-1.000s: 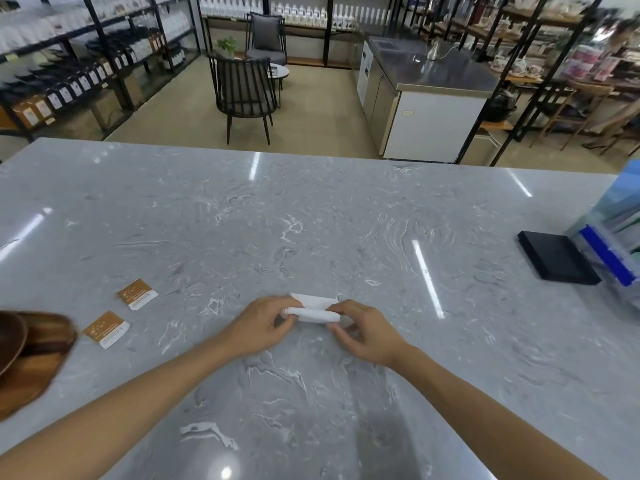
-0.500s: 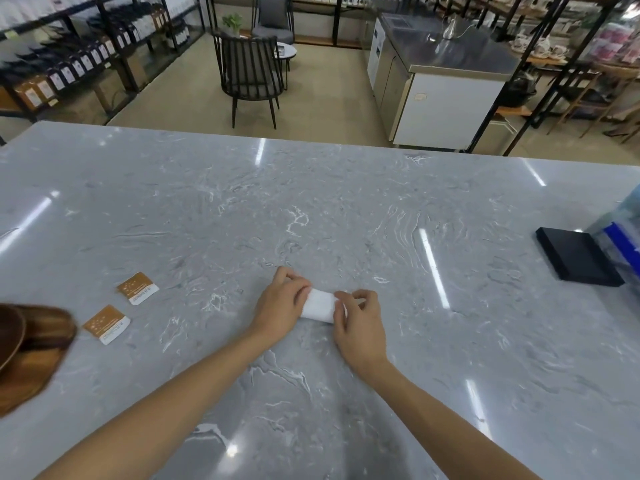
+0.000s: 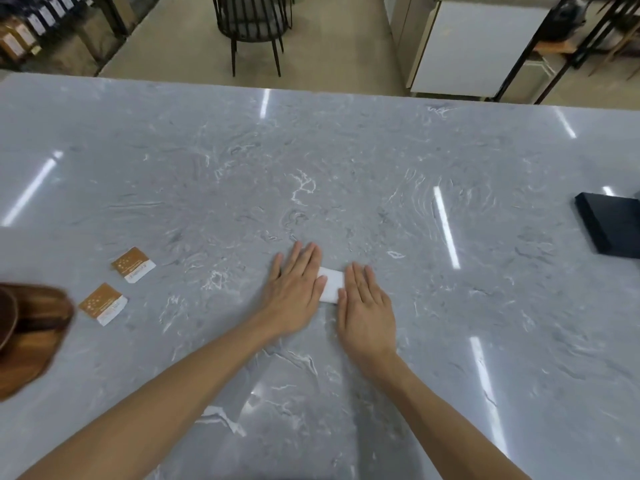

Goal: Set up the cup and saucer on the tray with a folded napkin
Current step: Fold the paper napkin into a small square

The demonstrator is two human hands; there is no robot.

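Note:
A small folded white napkin (image 3: 330, 285) lies flat on the grey marble counter (image 3: 346, 168), near the middle. My left hand (image 3: 298, 289) rests flat, palm down, over the napkin's left end. My right hand (image 3: 365, 303) lies flat over its right end. Both hands have straight fingers and press down; only the strip of napkin between them shows. At the left edge sits a dark wooden tray (image 3: 34, 334) with the rim of a brown wooden saucer (image 3: 5, 317) on it. No cup is in view.
Two orange-and-white sachets (image 3: 133, 264) (image 3: 103, 303) lie on the counter left of my hands. A flat black box (image 3: 613, 225) sits at the right edge. Beyond the counter stand a black chair (image 3: 252, 19) and a white cabinet (image 3: 478, 43).
The napkin was held and folded between pinching fingers; now both hands lie flat and pressed on it. The camera has tilted further down.

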